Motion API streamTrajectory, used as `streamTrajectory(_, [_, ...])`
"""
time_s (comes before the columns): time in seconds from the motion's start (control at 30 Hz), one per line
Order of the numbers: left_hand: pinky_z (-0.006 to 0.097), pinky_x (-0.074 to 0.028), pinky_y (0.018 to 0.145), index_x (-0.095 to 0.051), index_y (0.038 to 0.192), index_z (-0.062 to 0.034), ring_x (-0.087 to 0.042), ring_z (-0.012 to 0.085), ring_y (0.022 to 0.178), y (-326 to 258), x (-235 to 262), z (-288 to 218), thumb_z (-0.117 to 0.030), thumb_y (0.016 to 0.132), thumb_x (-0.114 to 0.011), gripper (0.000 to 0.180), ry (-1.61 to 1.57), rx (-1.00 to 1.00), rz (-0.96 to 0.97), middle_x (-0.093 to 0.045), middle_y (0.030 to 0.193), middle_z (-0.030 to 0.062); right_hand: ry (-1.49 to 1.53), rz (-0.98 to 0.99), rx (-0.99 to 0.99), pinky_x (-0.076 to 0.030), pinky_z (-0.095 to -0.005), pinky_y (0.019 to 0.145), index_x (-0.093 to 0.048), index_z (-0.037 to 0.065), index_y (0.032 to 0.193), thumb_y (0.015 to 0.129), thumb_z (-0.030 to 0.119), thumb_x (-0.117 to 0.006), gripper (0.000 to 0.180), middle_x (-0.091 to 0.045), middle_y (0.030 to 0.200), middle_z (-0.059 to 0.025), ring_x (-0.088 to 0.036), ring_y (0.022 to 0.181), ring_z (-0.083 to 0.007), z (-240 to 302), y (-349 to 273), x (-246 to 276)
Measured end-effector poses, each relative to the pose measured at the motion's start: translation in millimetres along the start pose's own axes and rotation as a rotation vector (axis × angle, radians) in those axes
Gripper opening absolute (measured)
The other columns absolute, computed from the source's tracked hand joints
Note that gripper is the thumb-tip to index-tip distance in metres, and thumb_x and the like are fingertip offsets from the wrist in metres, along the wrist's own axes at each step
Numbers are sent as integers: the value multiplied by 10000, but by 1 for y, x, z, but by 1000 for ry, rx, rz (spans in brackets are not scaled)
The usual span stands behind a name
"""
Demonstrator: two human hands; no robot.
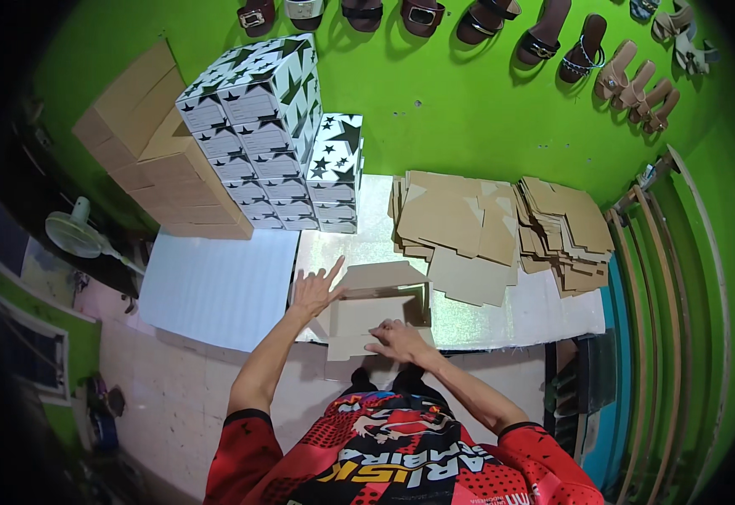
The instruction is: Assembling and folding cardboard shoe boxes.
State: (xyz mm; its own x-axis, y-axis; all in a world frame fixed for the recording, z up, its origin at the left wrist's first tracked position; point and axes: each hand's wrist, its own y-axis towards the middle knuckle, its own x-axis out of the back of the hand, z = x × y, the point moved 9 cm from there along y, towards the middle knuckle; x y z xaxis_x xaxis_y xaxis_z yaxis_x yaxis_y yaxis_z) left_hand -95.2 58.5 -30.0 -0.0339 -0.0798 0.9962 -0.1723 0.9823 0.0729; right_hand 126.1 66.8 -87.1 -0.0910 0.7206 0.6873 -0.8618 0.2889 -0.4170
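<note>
A partly folded brown cardboard box [377, 316] lies at the front edge of the table, its inside facing up and its far flap [384, 273] raised. My left hand [317, 292] is open beside the box's left side, index finger stretched out and thumb near the cardboard. My right hand [399, 340] is on the box's near side, with its fingers bent and closed on the near flap [349, 347]. Part of that flap is hidden under the right hand.
Flat cardboard blanks lie in two piles [443, 215] [557, 227] at the right. Star-patterned boxes [270, 126] and plain brown boxes [178, 181] are stacked at the back left. Sandals [477, 23] hang on the green wall. A fan [77, 231] stands left; a wooden rack [649, 320] right.
</note>
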Motion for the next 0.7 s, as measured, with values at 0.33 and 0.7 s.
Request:
streamTrajectory(0.33, [739,-130,1204,-331,1655,-301,-495,322,1386,9,10,-17,-626,1002,-539,758,56,73,-38,-615,1400,168,-427,-567,-109,-62,-740,1227,-339,218,1663,799,850,-626,1109,-125,1757,-192,-99,1593,-503,-56,-23,102])
streamTrajectory(0.7, [595,-369,1044,-367,1644,-342,-656,345,991,-5,-27,-29,-384,1078,-534,591,-160,175,-99,-697,1033,159,-323,-504,-111,-107,-761,1211,-367,218,1646,725,836,-705,1159,-146,1752,-191,-142,1574,-525,-60,-8,112])
